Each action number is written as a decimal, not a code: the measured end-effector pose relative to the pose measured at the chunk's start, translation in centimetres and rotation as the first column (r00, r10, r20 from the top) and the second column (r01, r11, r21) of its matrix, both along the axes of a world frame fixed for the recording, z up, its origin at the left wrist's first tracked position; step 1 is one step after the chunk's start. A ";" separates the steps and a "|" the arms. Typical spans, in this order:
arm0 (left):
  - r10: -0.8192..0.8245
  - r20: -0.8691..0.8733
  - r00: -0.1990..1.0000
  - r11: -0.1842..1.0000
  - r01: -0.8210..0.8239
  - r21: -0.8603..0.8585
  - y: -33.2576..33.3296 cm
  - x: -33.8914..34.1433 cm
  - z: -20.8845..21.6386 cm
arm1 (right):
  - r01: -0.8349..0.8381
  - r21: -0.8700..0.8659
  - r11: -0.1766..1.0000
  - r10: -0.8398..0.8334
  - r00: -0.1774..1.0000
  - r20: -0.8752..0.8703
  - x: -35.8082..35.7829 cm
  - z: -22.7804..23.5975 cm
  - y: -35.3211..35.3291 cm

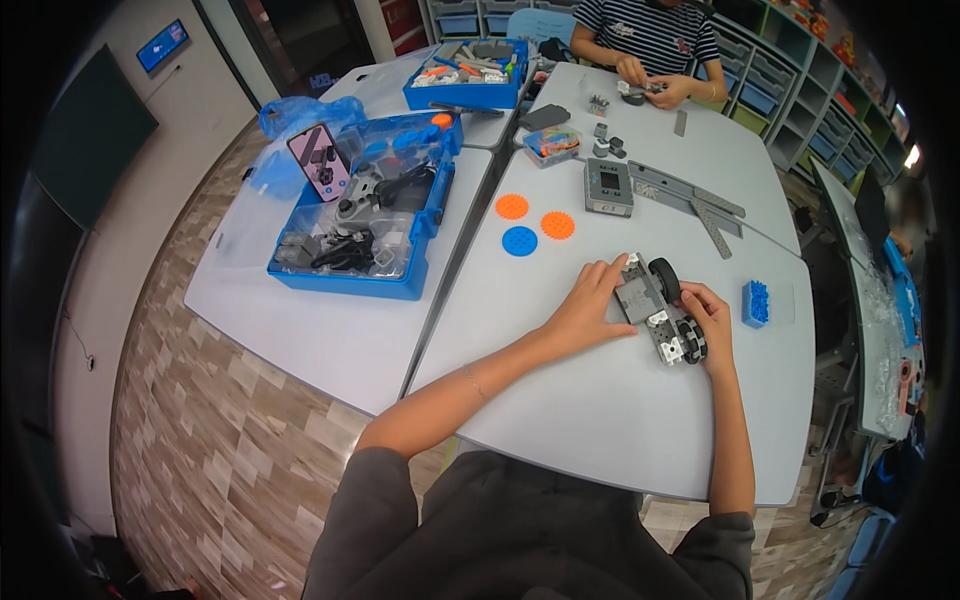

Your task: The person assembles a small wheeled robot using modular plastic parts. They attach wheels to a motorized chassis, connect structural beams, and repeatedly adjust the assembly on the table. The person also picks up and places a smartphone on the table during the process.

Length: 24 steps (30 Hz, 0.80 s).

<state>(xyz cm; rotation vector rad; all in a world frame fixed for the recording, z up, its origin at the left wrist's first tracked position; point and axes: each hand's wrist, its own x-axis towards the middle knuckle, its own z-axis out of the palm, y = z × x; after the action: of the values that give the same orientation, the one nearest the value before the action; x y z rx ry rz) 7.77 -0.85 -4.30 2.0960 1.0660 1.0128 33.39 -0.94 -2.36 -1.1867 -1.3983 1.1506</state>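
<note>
A small grey wheeled chassis (637,298) of plastic building parts is on the white table, with white connectors and black wheels (664,280) along its right side. My left hand (585,308) grips its left side, the thumb low and the fingers at the upper end. On the other side, my right hand (708,318) is closed at the wheels, its fingertips by the upper wheel and partly hidden. Two orange gear discs (511,206) and a blue disc (519,241) lie to the left. Beyond the chassis is a grey controller box (608,188).
Grey beams (714,230) lie at the far right, and a blue box of small pins (756,303) stands right. An open blue case (345,285) with a phone (320,163) propped in it is left. Across the table, another person handles a wheeled part (634,97).
</note>
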 end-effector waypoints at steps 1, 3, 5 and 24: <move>0.001 -0.002 1.000 1.000 -0.001 -0.008 0.0 0.0 0.0 | -0.004 0.003 1.000 0.004 1.000 -0.002 0.0 0.0 0.0; 0.004 -0.005 1.000 1.000 -0.005 -0.017 0.0 0.0 0.1 | -0.012 0.016 1.000 0.012 1.000 0.004 0.1 0.0 0.1; 0.006 -0.008 1.000 1.000 -0.006 -0.020 -0.1 0.1 0.1 | -0.010 0.020 1.000 0.010 1.000 0.006 0.1 0.0 0.0; 0.003 -0.053 0.999 1.000 -0.004 -0.022 0.0 0.1 0.5 | -0.011 -0.028 1.000 0.011 1.000 0.011 0.0 0.4 -0.2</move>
<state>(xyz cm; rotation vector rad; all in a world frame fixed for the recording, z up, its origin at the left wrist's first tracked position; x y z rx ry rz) 7.84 -0.83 -3.77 2.1143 1.1023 0.9478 33.41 -1.14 -1.99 -1.2085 -1.4032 1.1761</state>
